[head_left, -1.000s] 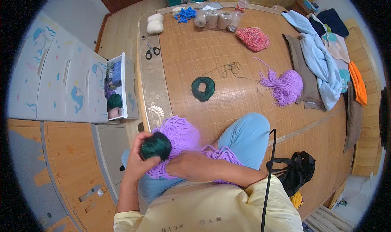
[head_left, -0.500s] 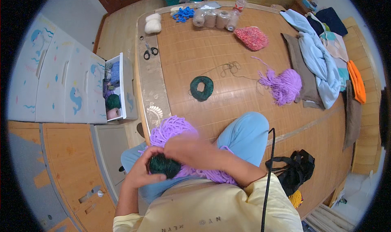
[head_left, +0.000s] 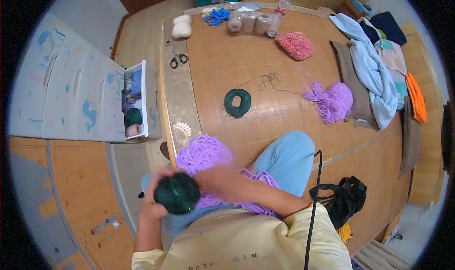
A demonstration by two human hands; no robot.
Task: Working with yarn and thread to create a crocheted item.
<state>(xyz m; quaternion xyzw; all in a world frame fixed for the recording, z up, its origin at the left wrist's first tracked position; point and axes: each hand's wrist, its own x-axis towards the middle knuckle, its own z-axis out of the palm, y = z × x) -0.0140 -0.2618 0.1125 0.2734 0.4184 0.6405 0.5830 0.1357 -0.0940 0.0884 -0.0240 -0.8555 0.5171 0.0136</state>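
- Sitting at the near edge of the wooden mat (head_left: pixel 284 71), the person holds a dark green yarn ball (head_left: pixel 177 193) low over the lap.
- Left hand (head_left: pixel 150 196): fingers wrapped around the ball from its outer side, gripping it.
- Right hand (head_left: pixel 215 180): blurred, just beside the ball; cannot tell whether its fingers are closed.
- Loose purple yarn (head_left: pixel 204 152) is heaped on the lap, touching the ball's far side.
- Bare mat lies between the knee and a green yarn ring (head_left: pixel 237 103).
- A second purple bundle (head_left: pixel 332 101) lies to the right, near the folded clothes (head_left: pixel 374 71).
- Scissors (head_left: pixel 178 59) lie on the mat's left border strip; an open drawer (head_left: pixel 135 102) stands beside that edge.
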